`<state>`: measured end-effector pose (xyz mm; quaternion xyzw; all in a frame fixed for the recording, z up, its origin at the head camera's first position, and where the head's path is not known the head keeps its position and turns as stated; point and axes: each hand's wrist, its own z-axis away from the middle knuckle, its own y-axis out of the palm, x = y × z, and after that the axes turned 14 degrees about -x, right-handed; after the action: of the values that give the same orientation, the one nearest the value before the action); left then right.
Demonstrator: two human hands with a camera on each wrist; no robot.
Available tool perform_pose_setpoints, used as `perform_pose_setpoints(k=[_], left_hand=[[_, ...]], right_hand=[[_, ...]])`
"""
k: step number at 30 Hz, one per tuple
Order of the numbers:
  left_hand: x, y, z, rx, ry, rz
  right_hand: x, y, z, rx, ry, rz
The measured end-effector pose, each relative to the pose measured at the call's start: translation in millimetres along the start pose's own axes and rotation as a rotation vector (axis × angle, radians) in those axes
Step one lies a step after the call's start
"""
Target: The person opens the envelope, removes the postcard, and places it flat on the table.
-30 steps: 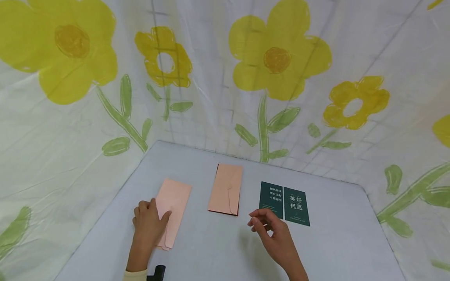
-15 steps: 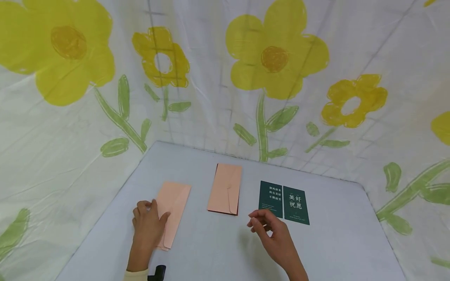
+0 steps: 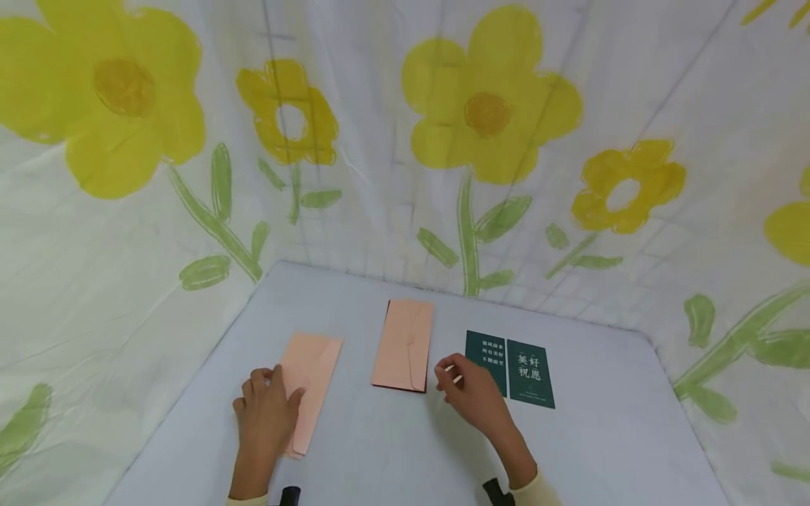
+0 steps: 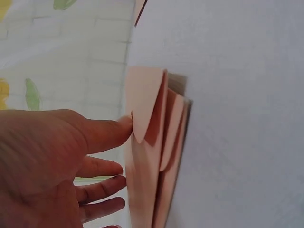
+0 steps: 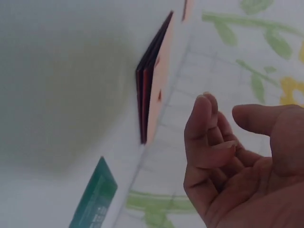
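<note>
My left hand [image 3: 262,411] rests on the left edge of a small stack of pink envelopes [image 3: 316,376], its fingers relaxed. In the left wrist view the thumb touches the flap of the top envelope [image 4: 145,102], and another envelope lies under it. My right hand [image 3: 471,393], fingers loosely curled and holding nothing, hovers above the table between the middle stack [image 3: 401,344] and the green cards. That middle stack has a pink envelope on top, with dark red layers [image 5: 145,104] beneath it in the right wrist view.
Two dark green cards with white writing lie side by side, the left card [image 3: 484,355] partly behind my right hand and the right card [image 3: 531,376] beside it. A flowered curtain [image 3: 354,232] borders the pale table [image 3: 354,450] at the back and sides.
My right hand has moved left and slightly farther forward, nearer the middle stack, and its sleeve has come into view. The left hand stays on the left envelopes.
</note>
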<state>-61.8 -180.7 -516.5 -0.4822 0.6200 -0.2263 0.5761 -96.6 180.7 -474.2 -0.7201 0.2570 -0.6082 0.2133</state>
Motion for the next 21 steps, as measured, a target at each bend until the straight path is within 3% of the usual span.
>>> perform_pose_setpoints(k=[3, 6, 10, 12, 17, 21], left_hand=[[2.0, -4.2, 1.2, 0.015, -0.023, 0.014], [-0.5, -10.3, 3.4, -0.029, -0.027, 0.055], [-16.2, -16.0, 11.7, -0.139, 0.036, 0.158], [-28.6, -17.5, 18.2, -0.157, 0.081, 0.213], [-60.4, -14.6, 37.4, -0.064, 0.157, 0.301], [-76.3, -9.1, 47.9, 0.016, 0.2, 0.338]], right_hand=[[4.2, 7.8, -15.6, 0.006, -0.037, 0.071], [4.2, 17.3, -32.9, 0.01, -0.025, 0.182], [-3.0, 35.0, -53.9, 0.055, 0.022, 0.344], [-8.4, 45.7, -62.8, 0.078, 0.044, 0.408], [-19.7, 65.5, -77.1, 0.084, 0.061, 0.509], [-21.1, 68.3, -81.2, 0.092, 0.076, 0.505]])
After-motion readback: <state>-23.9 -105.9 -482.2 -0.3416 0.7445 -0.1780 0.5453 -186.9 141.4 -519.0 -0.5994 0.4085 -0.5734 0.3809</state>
